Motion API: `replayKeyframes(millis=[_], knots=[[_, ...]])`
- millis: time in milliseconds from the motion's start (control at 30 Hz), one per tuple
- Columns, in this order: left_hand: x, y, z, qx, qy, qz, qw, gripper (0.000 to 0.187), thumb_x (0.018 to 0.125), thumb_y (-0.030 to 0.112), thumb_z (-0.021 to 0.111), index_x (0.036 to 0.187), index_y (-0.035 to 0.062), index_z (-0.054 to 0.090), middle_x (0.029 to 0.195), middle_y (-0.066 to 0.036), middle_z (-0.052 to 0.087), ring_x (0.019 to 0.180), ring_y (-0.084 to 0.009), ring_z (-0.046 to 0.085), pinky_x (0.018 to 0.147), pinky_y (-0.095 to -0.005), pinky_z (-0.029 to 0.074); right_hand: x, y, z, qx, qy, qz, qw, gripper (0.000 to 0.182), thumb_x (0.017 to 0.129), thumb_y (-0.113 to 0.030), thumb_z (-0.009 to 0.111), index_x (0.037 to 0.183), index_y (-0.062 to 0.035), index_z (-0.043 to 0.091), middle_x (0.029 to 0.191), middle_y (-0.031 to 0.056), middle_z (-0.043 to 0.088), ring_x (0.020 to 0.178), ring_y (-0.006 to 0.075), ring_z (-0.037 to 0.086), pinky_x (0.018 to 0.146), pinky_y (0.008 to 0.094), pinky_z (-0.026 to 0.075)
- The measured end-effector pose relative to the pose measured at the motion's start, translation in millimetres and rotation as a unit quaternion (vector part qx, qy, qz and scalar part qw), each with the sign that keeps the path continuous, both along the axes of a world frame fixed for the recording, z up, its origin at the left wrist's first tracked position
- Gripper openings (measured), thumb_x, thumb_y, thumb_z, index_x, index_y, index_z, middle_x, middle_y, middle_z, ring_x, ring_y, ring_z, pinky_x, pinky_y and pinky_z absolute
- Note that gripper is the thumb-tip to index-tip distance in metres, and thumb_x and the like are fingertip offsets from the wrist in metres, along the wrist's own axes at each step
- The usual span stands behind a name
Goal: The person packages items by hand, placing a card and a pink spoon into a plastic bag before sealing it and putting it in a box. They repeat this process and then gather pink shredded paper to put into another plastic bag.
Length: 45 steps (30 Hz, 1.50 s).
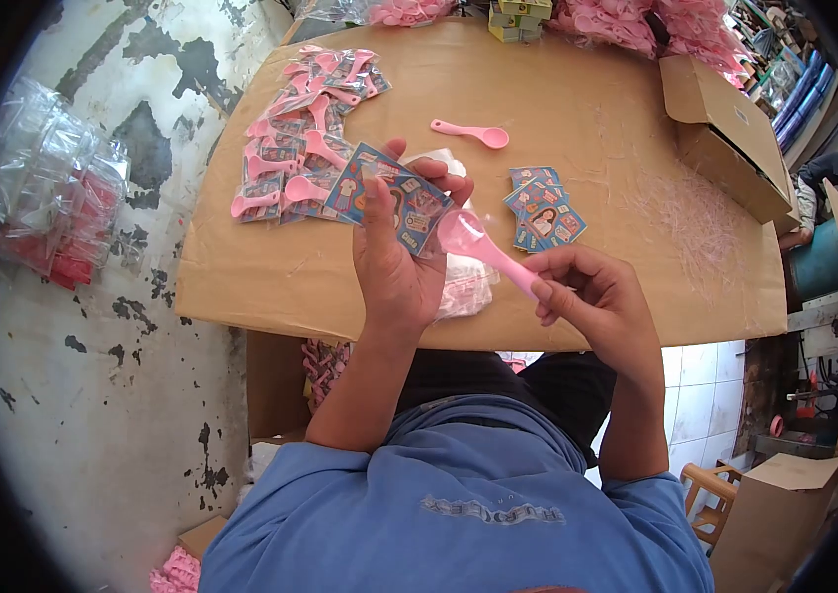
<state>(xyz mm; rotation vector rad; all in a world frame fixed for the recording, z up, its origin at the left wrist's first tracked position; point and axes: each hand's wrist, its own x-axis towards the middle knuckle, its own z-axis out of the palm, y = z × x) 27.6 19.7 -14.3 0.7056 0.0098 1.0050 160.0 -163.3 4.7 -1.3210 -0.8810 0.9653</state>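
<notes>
My left hand [399,272] is raised over the near part of the table, its fingers closed on a blue printed card [352,188]. In my right hand [592,296] a pink spoon [498,259] is pinched by the handle. The spoon's bowl points left and overlaps the card's right edge in this view. Below and behind my hands lies a stack of clear plastic bags [466,296]. A small pile of similar cards [545,219] rests to the right, with a loose pink spoon [473,133] farther back.
Several bagged spoons with cards [305,148] are heaped at the table's left. A cardboard box [725,133] stands at the right edge, near plastic scraps [701,232]. Pink bundles [607,25] and small yellow boxes [518,18] line the back. Another person [831,183] is at far right.
</notes>
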Motion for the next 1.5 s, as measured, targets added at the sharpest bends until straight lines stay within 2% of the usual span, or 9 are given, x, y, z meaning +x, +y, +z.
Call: replayKeyframes(millis=[333, 433, 600, 667, 833, 933, 1100, 1333, 1500], knots=[[-3.8, 5.8, 10.0, 0.068, -0.046, 0.072, 0.994, 0.056, 0.109, 0.042, 0.054, 0.149, 0.0057, 0.042, 0.119, -0.014, 0.066, 0.112, -0.0254, 0.067, 0.111, -0.0495, 0.051, -5.3, 3.2, -5.1, 0.117, -0.058, -0.124, 0.984, 0.017, 0.101, -0.005, 0.065, 0.115, 0.0033, 0.070, 0.098, 0.0046, 0.064, 0.079, 0.0090, 0.062, 0.071, 0.0244, 0.052], [0.2, -1.0, 13.5, 0.109, -0.065, 0.064, 0.990, 0.056, 0.109, 0.042, 0.054, 0.149, 0.0055, 0.041, 0.117, -0.014, 0.065, 0.111, -0.0248, 0.067, 0.112, -0.0513, 0.050, -24.1, 17.6, -0.3, 0.149, -0.035, -0.143, 0.978, 0.016, 0.099, -0.005, 0.068, 0.112, 0.0045, 0.070, 0.101, 0.0053, 0.063, 0.082, 0.0092, 0.063, 0.073, 0.0249, 0.052], [8.9, -8.7, 9.0, 0.156, -0.045, 0.087, 0.983, 0.055, 0.110, 0.038, 0.053, 0.145, -0.0003, 0.038, 0.110, -0.017, 0.066, 0.104, -0.0278, 0.069, 0.104, -0.0511, 0.054, -46.5, 42.9, 7.0, 0.174, -0.127, -0.168, 0.962, 0.015, 0.092, -0.004, 0.078, 0.102, 0.0049, 0.069, 0.097, 0.0056, 0.060, 0.083, 0.0092, 0.063, 0.071, 0.0240, 0.052], [6.4, -9.1, 11.2, 0.111, -0.039, 0.078, 0.990, 0.052, 0.110, 0.039, 0.053, 0.145, 0.0032, 0.042, 0.108, -0.013, 0.064, 0.100, -0.0235, 0.067, 0.108, -0.0504, 0.053, -47.5, 46.8, 2.2, 0.147, -0.166, -0.185, 0.957, 0.013, 0.092, -0.003, 0.078, 0.100, 0.0046, 0.070, 0.098, 0.0057, 0.060, 0.083, 0.0088, 0.063, 0.071, 0.0233, 0.051], [-3.9, 12.5, 5.2, -0.097, -0.100, 0.027, 0.990, 0.039, 0.106, 0.032, 0.062, 0.133, 0.0044, 0.055, 0.105, -0.009, 0.064, 0.093, -0.0184, 0.066, 0.104, -0.0389, 0.056, -54.6, 39.6, -0.7, 0.161, -0.119, -0.172, 0.965, 0.008, 0.095, -0.001, 0.074, 0.100, 0.0049, 0.071, 0.095, 0.0041, 0.061, 0.082, 0.0080, 0.062, 0.071, 0.0218, 0.050], [-8.7, 26.9, -1.7, -0.133, -0.135, 0.021, 0.982, 0.039, 0.106, 0.032, 0.063, 0.132, 0.0034, 0.056, 0.107, -0.010, 0.066, 0.094, -0.0193, 0.066, 0.106, -0.0399, 0.056, -55.0, 24.4, -0.6, 0.142, -0.095, -0.175, 0.970, 0.009, 0.098, -0.001, 0.070, 0.105, 0.0040, 0.070, 0.094, 0.0031, 0.061, 0.081, 0.0076, 0.062, 0.071, 0.0212, 0.049], [-15.6, 37.6, 0.0, -0.093, -0.109, 0.063, 0.988, 0.044, 0.107, 0.036, 0.060, 0.137, 0.0049, 0.054, 0.114, -0.011, 0.068, 0.103, -0.0220, 0.069, 0.111, -0.0464, 0.053, -40.2, -2.4, -11.7, 0.119, -0.032, -0.178, 0.976, 0.026, 0.101, -0.002, 0.066, 0.127, -0.0002, 0.061, 0.095, 0.0022, 0.063, 0.081, 0.0069, 0.061, 0.070, 0.0214, 0.050], [-6.2, 17.4, 6.2, -0.012, -0.071, 0.041, 0.997, 0.055, 0.108, 0.043, 0.054, 0.148, 0.0063, 0.045, 0.124, -0.012, 0.065, 0.112, -0.0234, 0.067, 0.114, -0.0524, 0.049, -45.0, 3.0, -10.3, 0.095, 0.013, -0.152, 0.984, 0.019, 0.101, -0.005, 0.069, 0.118, 0.0008, 0.062, 0.101, 0.0042, 0.068, 0.082, 0.0067, 0.062, 0.071, 0.0221, 0.051], [-1.5, 3.0, 4.5, -0.007, -0.057, -0.015, 0.998, 0.057, 0.109, 0.044, 0.051, 0.149, 0.0061, 0.038, 0.117, -0.013, 0.064, 0.110, -0.0223, 0.066, 0.112, -0.0531, 0.051, -38.4, 16.8, -18.5, 0.118, 0.023, -0.117, 0.986, 0.019, 0.100, -0.004, 0.070, 0.116, 0.0023, 0.062, 0.105, 0.0080, 0.070, 0.090, 0.0104, 0.067, 0.077, 0.0249, 0.056]])
